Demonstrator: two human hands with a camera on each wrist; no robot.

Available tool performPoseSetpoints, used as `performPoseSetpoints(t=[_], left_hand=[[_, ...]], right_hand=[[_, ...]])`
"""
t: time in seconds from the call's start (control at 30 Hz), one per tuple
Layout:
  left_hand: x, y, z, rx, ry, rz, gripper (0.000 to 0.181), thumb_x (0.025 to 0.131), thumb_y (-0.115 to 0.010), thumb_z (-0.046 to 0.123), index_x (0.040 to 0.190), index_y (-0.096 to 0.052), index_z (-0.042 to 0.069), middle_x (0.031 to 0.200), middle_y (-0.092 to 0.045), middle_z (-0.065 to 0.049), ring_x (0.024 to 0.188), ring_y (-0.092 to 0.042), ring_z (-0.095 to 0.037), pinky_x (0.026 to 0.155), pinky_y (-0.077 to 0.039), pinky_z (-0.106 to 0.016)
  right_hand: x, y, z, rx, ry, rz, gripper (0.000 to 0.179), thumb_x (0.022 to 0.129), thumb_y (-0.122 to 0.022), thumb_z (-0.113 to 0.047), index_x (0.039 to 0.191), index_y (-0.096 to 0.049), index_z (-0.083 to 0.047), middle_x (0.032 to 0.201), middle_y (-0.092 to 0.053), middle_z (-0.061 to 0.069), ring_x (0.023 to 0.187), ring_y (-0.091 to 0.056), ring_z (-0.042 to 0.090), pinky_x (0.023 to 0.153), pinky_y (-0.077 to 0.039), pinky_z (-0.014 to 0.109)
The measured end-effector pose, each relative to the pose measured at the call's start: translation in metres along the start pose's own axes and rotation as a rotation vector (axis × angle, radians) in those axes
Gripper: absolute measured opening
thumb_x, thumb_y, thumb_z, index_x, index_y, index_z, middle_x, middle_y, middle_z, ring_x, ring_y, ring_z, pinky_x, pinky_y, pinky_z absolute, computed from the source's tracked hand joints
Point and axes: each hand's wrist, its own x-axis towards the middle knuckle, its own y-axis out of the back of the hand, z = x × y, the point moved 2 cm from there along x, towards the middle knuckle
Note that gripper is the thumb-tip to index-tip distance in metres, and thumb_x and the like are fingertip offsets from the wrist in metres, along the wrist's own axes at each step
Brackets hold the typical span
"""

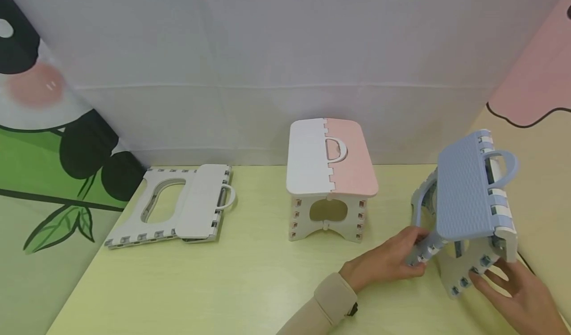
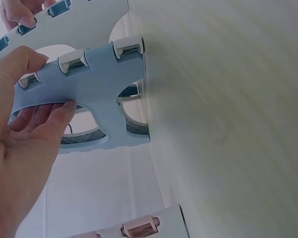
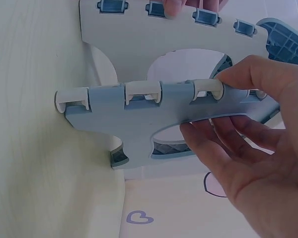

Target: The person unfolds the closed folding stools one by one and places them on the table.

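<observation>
At the right of the head view stands a partly folded blue and white folding stool [image 1: 464,191]. Its blue seat half slopes up toward a blue handle [image 1: 513,171], and the white half hangs mostly hidden on the far right side. My left hand [image 1: 388,260] grips the left leg panel [image 2: 114,89], thumb at its hinged edge and fingers through the oval cutout. On the opposite side, my right hand [image 1: 517,285] holds the other leg panel [image 3: 139,116], its thumb on the edge and fingertips in the opening.
A pink and white folding stool [image 1: 332,161] stands unfolded at the table's back middle. Farther left, a white folding stool [image 1: 196,201] lies folded flat. Behind the pale yellow table [image 1: 232,285] hangs a white cloth [image 1: 267,67].
</observation>
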Motion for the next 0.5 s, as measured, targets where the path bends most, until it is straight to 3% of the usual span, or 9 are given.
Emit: performPoseSetpoints(t=[0.1,0.27,0.5], left_hand=[[-0.0007,0.0009,0.0000,0.005,-0.003,0.004,0.053,0.098,-0.066,0.010,0.141,-0.037,-0.001,0.136,-0.050,-0.009,0.123,-0.047,-0.002,0.103,-0.030,-0.004],[-0.0012,0.0018,-0.0005,0.017,-0.006,0.009,0.055,0.097,-0.067,0.010,0.141,-0.038,-0.002,0.135,-0.051,-0.010,0.122,-0.048,-0.003,0.103,-0.030,-0.004],[-0.0015,0.0026,-0.0024,0.004,0.002,0.004,0.055,0.097,-0.067,0.010,0.142,-0.038,-0.002,0.136,-0.051,-0.010,0.124,-0.048,-0.003,0.104,-0.029,-0.004]], right_hand=[[-0.0007,0.0010,0.0008,0.000,-0.008,0.002,0.079,0.090,-0.079,-0.003,0.158,-0.041,-0.016,0.140,-0.042,-0.030,0.107,-0.035,-0.026,0.075,-0.043,-0.001],[-0.0025,0.0031,0.0018,-0.017,-0.034,0.008,0.078,0.091,-0.078,-0.005,0.158,-0.038,-0.010,0.132,-0.035,-0.037,0.104,-0.033,-0.027,0.075,-0.043,-0.002],[-0.0036,0.0043,0.0031,-0.013,-0.030,0.038,0.080,0.091,-0.077,-0.002,0.159,-0.039,-0.018,0.137,-0.039,-0.031,0.104,-0.033,-0.027,0.078,-0.040,-0.004]])
